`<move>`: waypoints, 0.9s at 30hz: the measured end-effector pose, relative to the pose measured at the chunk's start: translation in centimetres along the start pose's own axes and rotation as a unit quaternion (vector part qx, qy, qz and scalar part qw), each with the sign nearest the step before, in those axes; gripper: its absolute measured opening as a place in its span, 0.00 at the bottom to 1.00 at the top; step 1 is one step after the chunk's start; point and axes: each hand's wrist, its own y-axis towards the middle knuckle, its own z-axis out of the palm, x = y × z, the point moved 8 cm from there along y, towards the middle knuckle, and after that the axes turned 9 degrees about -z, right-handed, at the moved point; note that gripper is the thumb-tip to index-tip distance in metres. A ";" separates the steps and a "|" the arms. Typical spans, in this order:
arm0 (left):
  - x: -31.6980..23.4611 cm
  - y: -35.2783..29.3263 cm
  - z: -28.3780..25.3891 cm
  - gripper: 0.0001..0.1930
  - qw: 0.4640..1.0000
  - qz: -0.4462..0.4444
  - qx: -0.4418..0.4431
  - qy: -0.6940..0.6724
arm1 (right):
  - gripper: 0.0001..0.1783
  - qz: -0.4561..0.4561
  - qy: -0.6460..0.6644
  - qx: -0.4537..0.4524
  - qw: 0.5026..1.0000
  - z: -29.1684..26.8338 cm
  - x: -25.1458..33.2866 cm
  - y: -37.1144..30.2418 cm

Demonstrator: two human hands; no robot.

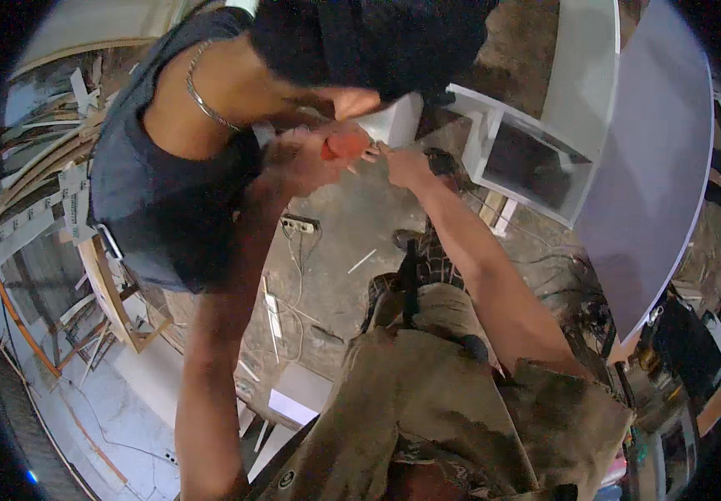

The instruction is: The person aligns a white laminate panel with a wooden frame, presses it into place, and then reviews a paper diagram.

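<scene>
My left hand (304,157) is raised near the middle top, blurred, and closed around a small orange-red object (345,147) whose kind I cannot make out. Close to its right, my right hand (408,168) has its fingers pinched together at a small pale spot. Whatever they pinch is too small to name. A co-worker in a dark shirt (164,213) and a black cap (369,42) bends in from the upper left, with the head just above my hands. Behind the hands stands a white panel (398,119). The co-worker's own hands are mostly hidden.
A white open box frame (536,163) stands at the right, beside a large pale curved panel (653,159). On the concrete floor lie a power strip (299,224) with cords and a white strip (362,260). Wood scraps (35,200) are piled at the left, near a wooden frame (114,292).
</scene>
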 end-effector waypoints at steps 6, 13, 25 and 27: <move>-3.3 1.8 0.1 0.23 0.991 0.060 -0.046 0.110 | 0.46 0.009 -0.045 -0.008 0.999 1.1 -2.0 0.7; -3.3 3.6 0.8 0.13 0.987 -0.098 0.119 0.049 | 0.44 0.020 -0.038 0.034 0.998 -0.8 0.1 0.3; -1.8 -1.4 1.0 0.26 0.993 0.006 -0.117 -0.003 | 0.39 0.005 -0.070 0.004 0.998 -0.7 0.0 0.1; -2.9 -2.5 0.0 0.28 0.994 0.010 -0.105 0.015 | 0.38 0.012 -0.043 -0.006 0.999 -0.2 -1.2 0.2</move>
